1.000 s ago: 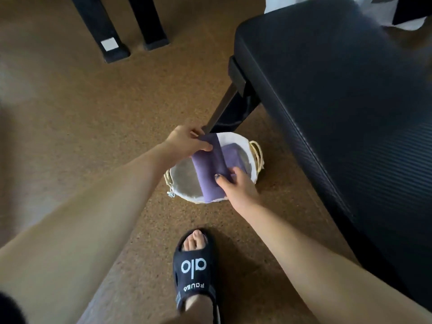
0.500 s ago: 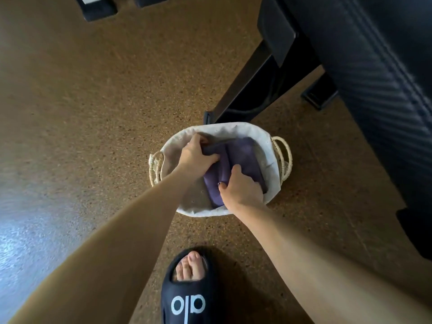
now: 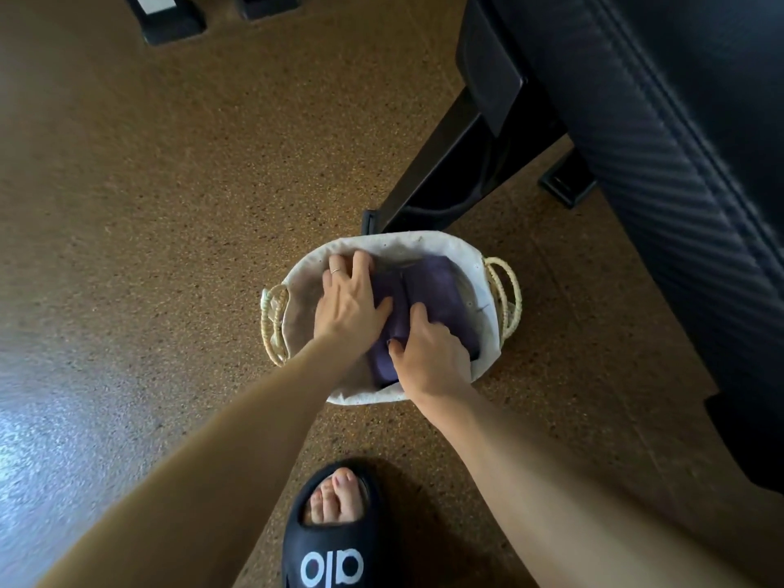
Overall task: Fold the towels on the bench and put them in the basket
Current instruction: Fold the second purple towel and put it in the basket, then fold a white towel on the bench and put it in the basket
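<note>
Folded towels settle into the basket

The basket [image 3: 445, 248] sits under both hands; purple towels [image 3: 428, 286] lie inside, soft, light, best pressed flat on top. Left hand [image 3: 350, 309] rests flat, fingers spread; right hand [image 3: 428, 354] presses down, fingers hidden.

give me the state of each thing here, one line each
purple towels: folded, lying inside the basket
basket: upright on the floor by the bench leg, white liner over the rim
left hand: fingers spread, pressing flat on the towels
right hand: fingers curled, on the near end of the towels
bench: no towel on the part in view
black slide sandal: on a foot, flat on the floor
</note>
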